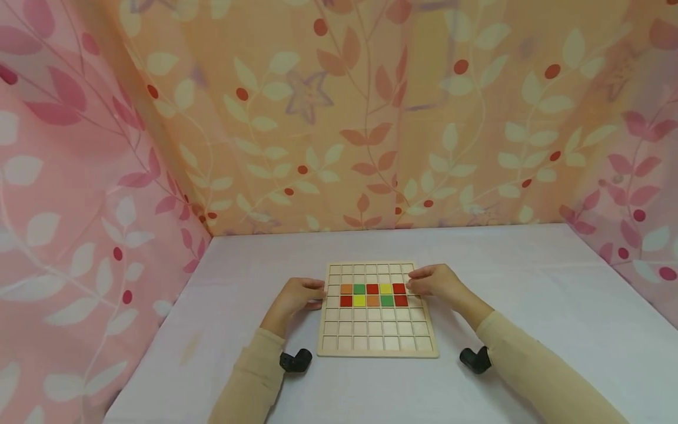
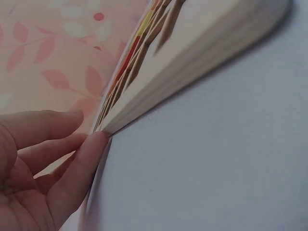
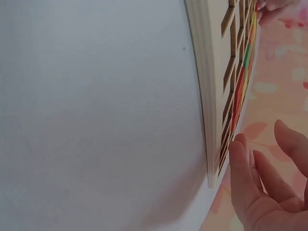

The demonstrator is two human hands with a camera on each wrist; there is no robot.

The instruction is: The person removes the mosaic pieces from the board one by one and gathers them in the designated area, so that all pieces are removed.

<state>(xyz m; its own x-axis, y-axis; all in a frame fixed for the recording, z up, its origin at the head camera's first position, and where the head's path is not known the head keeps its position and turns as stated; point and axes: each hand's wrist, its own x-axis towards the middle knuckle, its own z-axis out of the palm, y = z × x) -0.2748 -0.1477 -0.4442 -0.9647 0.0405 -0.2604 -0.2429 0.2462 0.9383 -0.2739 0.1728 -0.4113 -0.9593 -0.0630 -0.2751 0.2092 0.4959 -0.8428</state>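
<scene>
A wooden grid board (image 1: 377, 347) lies flat on the white table. Two rows of coloured square tiles sit in its cells: orange, green, red, yellow, red in the upper row (image 1: 372, 289), and red, yellow, orange, green, red in the lower row (image 1: 373, 301). My left hand (image 1: 298, 294) is at the board's left edge, a fingertip (image 2: 100, 139) touching its side and the other fingers loosely bent. Over the right edge reaches my right hand (image 1: 436, 284), its fingertips close beside the last red tile (image 1: 399, 288) of the upper row. In the right wrist view its fingers are spread with nothing between them.
Around the board spreads the white table (image 1: 254, 259). Floral cloth walls stand behind it (image 1: 339, 118) and on the left (image 1: 69, 235) and right (image 1: 635, 176). A black wrist device (image 1: 296, 361) is on the left forearm, another black device (image 1: 475, 360) on the right.
</scene>
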